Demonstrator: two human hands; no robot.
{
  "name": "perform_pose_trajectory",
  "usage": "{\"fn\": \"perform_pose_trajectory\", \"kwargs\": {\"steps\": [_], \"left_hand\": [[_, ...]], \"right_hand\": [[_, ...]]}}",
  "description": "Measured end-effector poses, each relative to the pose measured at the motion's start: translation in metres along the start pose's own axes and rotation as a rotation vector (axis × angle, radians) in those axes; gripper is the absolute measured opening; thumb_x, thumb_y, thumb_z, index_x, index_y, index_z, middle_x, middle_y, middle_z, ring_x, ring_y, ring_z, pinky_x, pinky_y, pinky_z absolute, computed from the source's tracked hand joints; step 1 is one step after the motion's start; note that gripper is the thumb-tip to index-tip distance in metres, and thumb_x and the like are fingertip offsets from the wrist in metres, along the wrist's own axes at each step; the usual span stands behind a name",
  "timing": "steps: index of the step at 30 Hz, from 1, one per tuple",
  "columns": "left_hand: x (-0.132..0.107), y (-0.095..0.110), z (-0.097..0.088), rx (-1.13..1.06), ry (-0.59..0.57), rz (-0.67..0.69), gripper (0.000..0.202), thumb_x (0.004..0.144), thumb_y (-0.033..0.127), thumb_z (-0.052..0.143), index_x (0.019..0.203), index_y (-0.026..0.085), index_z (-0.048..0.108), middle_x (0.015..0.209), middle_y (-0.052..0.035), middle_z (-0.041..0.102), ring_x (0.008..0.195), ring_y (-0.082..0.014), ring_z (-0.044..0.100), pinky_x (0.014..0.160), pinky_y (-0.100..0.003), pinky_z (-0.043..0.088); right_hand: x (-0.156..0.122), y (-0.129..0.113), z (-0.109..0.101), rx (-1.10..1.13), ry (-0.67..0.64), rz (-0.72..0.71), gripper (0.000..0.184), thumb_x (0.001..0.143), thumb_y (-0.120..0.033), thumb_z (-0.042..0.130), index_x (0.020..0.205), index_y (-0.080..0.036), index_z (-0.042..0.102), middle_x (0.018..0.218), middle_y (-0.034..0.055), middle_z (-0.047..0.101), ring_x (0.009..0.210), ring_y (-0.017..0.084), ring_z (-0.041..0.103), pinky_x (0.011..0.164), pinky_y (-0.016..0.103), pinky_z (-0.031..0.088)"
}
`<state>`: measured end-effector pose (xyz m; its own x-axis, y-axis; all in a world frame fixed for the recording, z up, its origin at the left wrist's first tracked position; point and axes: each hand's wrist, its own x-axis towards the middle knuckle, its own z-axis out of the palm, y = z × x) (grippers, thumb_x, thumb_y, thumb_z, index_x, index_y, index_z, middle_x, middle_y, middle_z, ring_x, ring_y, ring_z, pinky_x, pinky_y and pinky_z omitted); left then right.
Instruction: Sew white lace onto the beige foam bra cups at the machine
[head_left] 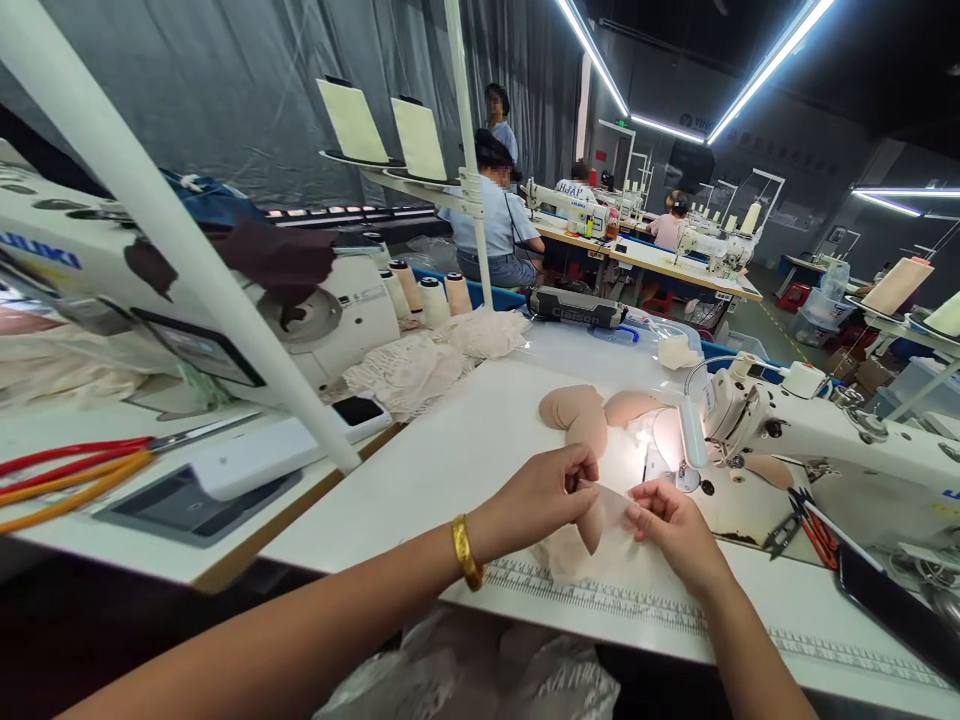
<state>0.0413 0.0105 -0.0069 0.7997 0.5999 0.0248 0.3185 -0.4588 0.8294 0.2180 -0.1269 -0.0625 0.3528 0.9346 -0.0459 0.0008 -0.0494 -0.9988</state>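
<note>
My left hand (544,492), with a gold bracelet (466,552) at its wrist, pinches one side of a thin, sheer beige fabric piece (611,505). The other side is pinched between thumb and fingers of my right hand (671,530), so the cloth spans the short gap between them. Beige moulded bra cups (577,412) lie just beyond, on the white table, and seem joined to the sheer cloth. Part of the beige work reaches to the lit needle area of a sewing machine (795,410). Loose sheer fabric hangs below my hands over the table's front.
A printed ruler strip (600,592) runs along the front edge. Right of my hands lie black snips (784,535), orange-handled scissors (821,535) and a dark flat device (892,610). A white pole (187,250) and a second machine (352,310) stand left. Co-workers sit beyond.
</note>
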Motion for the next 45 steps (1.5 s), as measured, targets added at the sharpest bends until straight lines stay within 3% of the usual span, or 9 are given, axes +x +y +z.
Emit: {"fn": "perform_pose_trajectory", "kwargs": {"steps": [4, 7, 9, 11, 15, 19, 26, 33, 45], "left_hand": [[0.0, 0.003, -0.005, 0.161, -0.124, 0.154, 0.032, 0.084, 0.045, 0.064, 0.103, 0.019, 0.063, 0.105, -0.0066, 0.069, 0.095, -0.0244, 0.063, 0.079, -0.033, 0.049], [0.015, 0.008, -0.011, 0.16, -0.313, 0.403, 0.065, 0.076, 0.051, 0.076, 0.131, 0.022, 0.057, 0.138, -0.0116, 0.059, 0.124, -0.0305, 0.055, 0.098, -0.036, 0.045], [0.028, 0.01, -0.014, 0.159, -0.513, 0.416, 0.059, 0.072, 0.044, 0.079, 0.124, 0.022, 0.061, 0.12, -0.0071, 0.067, 0.108, -0.0273, 0.062, 0.086, -0.031, 0.048], [0.04, 0.012, -0.018, 0.174, -0.625, 0.341, 0.031, 0.073, 0.036, 0.074, 0.099, 0.021, 0.066, 0.083, 0.0008, 0.065, 0.076, -0.0191, 0.06, 0.063, -0.025, 0.042], [0.047, 0.013, -0.024, 0.212, -0.341, 0.381, 0.012, 0.079, 0.03, 0.063, 0.081, 0.02, 0.056, 0.065, 0.004, 0.051, 0.06, -0.0143, 0.046, 0.053, -0.024, 0.03], [0.04, 0.002, -0.02, 0.453, -0.054, 0.646, 0.011, 0.092, 0.019, 0.05, 0.085, 0.02, 0.059, 0.074, -0.0007, 0.059, 0.069, -0.0172, 0.051, 0.066, -0.029, 0.037], [0.047, -0.01, 0.019, 0.722, -0.223, 0.976, 0.012, 0.091, 0.011, 0.061, 0.083, 0.02, 0.059, 0.085, -0.0031, 0.066, 0.078, -0.0203, 0.057, 0.071, -0.035, 0.041], [0.079, -0.016, 0.055, 0.868, -0.084, 1.001, 0.026, 0.084, 0.003, 0.058, 0.064, 0.018, 0.049, 0.071, -0.0037, 0.056, 0.065, -0.0188, 0.046, 0.059, -0.035, 0.034], [0.08, -0.023, 0.065, 0.844, -0.055, 1.002, 0.025, 0.094, 0.01, 0.052, 0.071, 0.018, 0.052, 0.074, -0.0027, 0.054, 0.065, -0.0177, 0.043, 0.062, -0.034, 0.036]], "right_hand": [[-0.012, -0.005, 0.007, -0.134, 0.022, -0.1, 0.03, 0.084, -0.044, 0.076, 0.1, -0.022, 0.066, 0.085, 0.0014, 0.069, 0.077, 0.018, 0.065, 0.071, 0.031, 0.051], [-0.027, -0.015, 0.011, -0.36, -0.016, -0.238, 0.016, 0.094, -0.031, 0.064, 0.108, -0.024, 0.066, 0.094, 0.0036, 0.073, 0.086, 0.02, 0.069, 0.078, 0.033, 0.054], [-0.034, -0.022, 0.01, -0.513, 0.001, -0.379, 0.018, 0.096, -0.027, 0.06, 0.114, -0.026, 0.065, 0.099, 0.0049, 0.075, 0.085, 0.02, 0.07, 0.076, 0.034, 0.055], [-0.038, -0.029, 0.006, -0.655, 0.098, -0.551, 0.019, 0.098, -0.026, 0.058, 0.116, -0.026, 0.065, 0.098, 0.0057, 0.074, 0.081, 0.02, 0.069, 0.071, 0.033, 0.055], [-0.032, -0.036, -0.003, -0.835, 0.342, -0.866, 0.024, 0.099, -0.017, 0.056, 0.12, -0.027, 0.062, 0.087, 0.004, 0.072, 0.07, 0.018, 0.064, 0.064, 0.031, 0.052], [-0.012, -0.028, -0.013, -0.97, 0.34, -0.996, 0.034, 0.099, -0.01, 0.053, 0.126, -0.028, 0.061, 0.097, 0.0051, 0.075, 0.08, 0.019, 0.069, 0.072, 0.031, 0.053], [0.017, 0.003, -0.059, -1.295, -0.12, -0.906, 0.029, 0.101, -0.01, 0.046, 0.1, -0.026, 0.071, 0.089, 0.0036, 0.073, 0.078, 0.017, 0.065, 0.07, 0.029, 0.047], [0.009, 0.011, -0.081, -1.298, -0.058, -0.853, 0.036, 0.097, -0.004, 0.045, 0.116, -0.027, 0.067, 0.111, 0.0056, 0.074, 0.087, 0.019, 0.062, 0.073, 0.029, 0.046], [0.002, 0.008, -0.085, -1.217, -0.08, -0.752, 0.033, 0.095, -0.007, 0.049, 0.119, -0.023, 0.064, 0.099, 0.0063, 0.067, 0.09, 0.021, 0.054, 0.076, 0.031, 0.048]]}}
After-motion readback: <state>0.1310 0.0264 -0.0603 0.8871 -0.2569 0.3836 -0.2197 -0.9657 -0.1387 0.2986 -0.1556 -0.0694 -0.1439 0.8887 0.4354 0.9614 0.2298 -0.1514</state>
